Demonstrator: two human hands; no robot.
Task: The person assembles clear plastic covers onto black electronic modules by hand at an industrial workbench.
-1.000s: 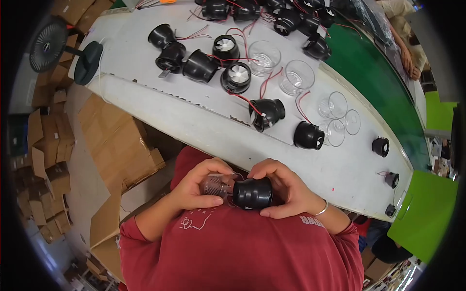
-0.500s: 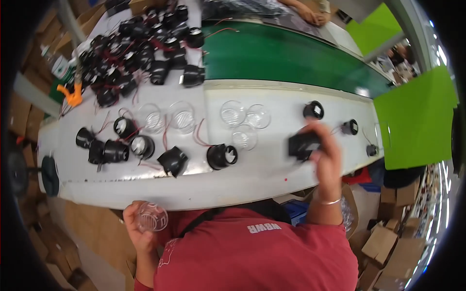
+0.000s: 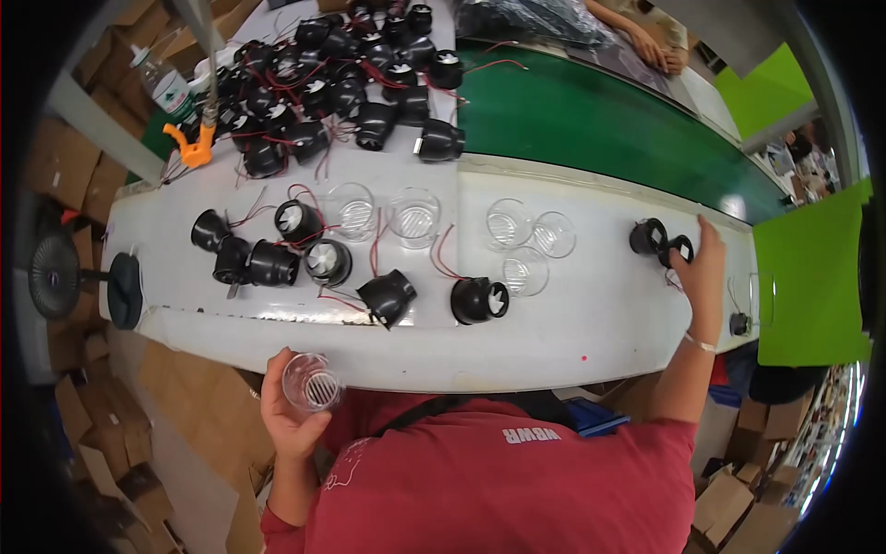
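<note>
My left hand (image 3: 291, 415) holds a clear round plastic cover with a slotted grille (image 3: 310, 382) just below the front edge of the white table (image 3: 554, 346). My right hand (image 3: 703, 268) is stretched far to the right over the table, fingers extended, its thumb side touching a small black ring part (image 3: 681, 247). Another black round part (image 3: 649, 236) sits just left of that. Black fan housings with red wires (image 3: 478, 300) (image 3: 388, 295) lie on the table in front of me, with several more clear covers (image 3: 509, 223) behind them.
A heap of black fan housings (image 3: 314, 83) fills the table's far left. A green conveyor belt (image 3: 591, 120) runs behind, with another person's hands (image 3: 646, 42) at its far side. An orange clamp (image 3: 194, 148), a bottle (image 3: 164, 88) and cardboard boxes (image 3: 55, 175) are at the left.
My hands have parted from the black housing they held together. The right hand carried it right along the table and now rests by the small black parts; the left keeps the clear cover.
</note>
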